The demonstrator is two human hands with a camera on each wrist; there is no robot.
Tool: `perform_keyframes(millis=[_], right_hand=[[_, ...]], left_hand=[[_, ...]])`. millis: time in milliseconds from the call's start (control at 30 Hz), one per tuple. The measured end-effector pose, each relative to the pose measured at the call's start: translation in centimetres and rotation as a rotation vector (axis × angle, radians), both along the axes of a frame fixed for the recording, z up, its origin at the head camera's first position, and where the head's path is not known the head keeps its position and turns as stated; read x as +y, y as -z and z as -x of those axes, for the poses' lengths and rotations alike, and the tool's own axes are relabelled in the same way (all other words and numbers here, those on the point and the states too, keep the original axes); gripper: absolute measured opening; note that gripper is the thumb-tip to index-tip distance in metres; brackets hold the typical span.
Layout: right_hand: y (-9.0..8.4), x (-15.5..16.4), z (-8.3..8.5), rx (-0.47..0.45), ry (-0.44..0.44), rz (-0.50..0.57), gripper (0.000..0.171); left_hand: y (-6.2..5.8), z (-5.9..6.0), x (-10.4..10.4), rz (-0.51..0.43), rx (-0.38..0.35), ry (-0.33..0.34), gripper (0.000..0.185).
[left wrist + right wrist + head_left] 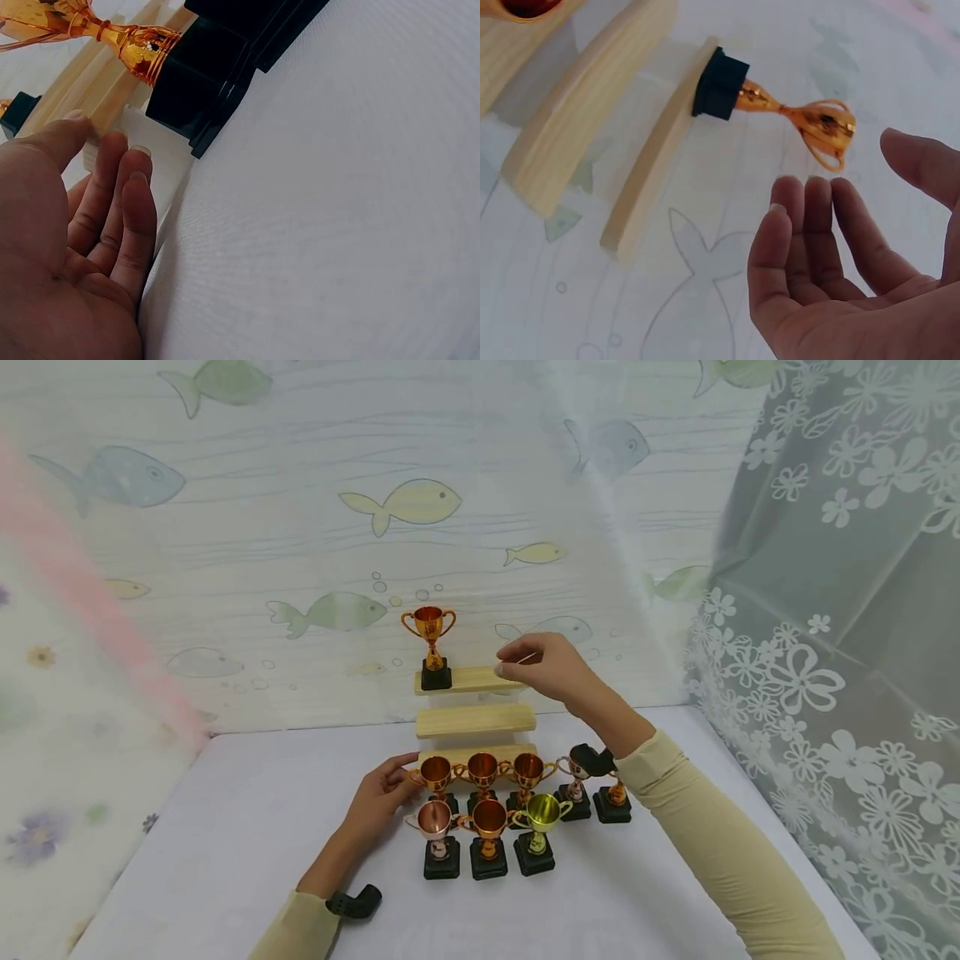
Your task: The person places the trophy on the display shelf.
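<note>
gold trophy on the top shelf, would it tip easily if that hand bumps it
Probably yes. The gold trophy is tall, with a wide cup on a thin stem above a small black base, so it looks top-heavy. It stands near the left end of the narrow top shelf, so a nudge might knock it off. The right hand hovers beside it, empty.

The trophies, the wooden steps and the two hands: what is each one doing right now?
Top trophy: upright, alone on the top step.
Wooden steps: three tiers; the middle one bare.
Table trophies: upright in two rows in front of the steps.
Left hand: open, fingers at the front-left trophy.
Right hand: open, empty, above the top step's right end.
</note>
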State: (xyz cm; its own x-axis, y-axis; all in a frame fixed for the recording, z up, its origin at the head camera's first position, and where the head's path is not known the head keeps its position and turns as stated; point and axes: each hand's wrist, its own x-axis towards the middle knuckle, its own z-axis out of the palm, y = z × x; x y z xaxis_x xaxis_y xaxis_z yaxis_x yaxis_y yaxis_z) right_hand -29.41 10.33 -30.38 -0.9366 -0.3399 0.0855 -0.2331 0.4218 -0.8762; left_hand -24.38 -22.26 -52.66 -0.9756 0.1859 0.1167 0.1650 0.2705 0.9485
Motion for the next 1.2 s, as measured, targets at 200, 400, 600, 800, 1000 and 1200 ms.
perform_keyframes(millis=[200, 400, 600, 800, 1000, 1200], right_hand=[[0.6, 3.2, -1.8, 0.022, 0.019, 0.001, 0.033], [1.5, 6.3, -3.6, 0.047, 0.045, -0.023, 0.038], [3.1, 9.5, -5.4, 0.113, 0.09, -0.07, 0.037], [4.8, 12.4, -6.9, 0.164, 0.125, -0.09, 0.04], [6.9, 14.3, -7.6, 0.175, 0.111, -0.106, 0.044], [9.0, 15.9, -7.6, 0.167, 0.061, -0.117, 0.053]], left_hand=[[0.1, 0.1, -0.2, 0.003, 0.002, 0.004, 0.048], [0.1, 0.1, -0.2, 0.004, 0.002, 0.003, 0.048], [0.1, 0.0, -0.1, 0.001, 0.005, 0.001, 0.048], [0.1, 0.0, -0.1, 0.012, 0.004, -0.009, 0.048], [0.1, 0.1, -0.2, 0.019, 0.0, -0.024, 0.048], [0.2, 0.2, -0.2, 0.007, 0.004, 0.005, 0.047]])
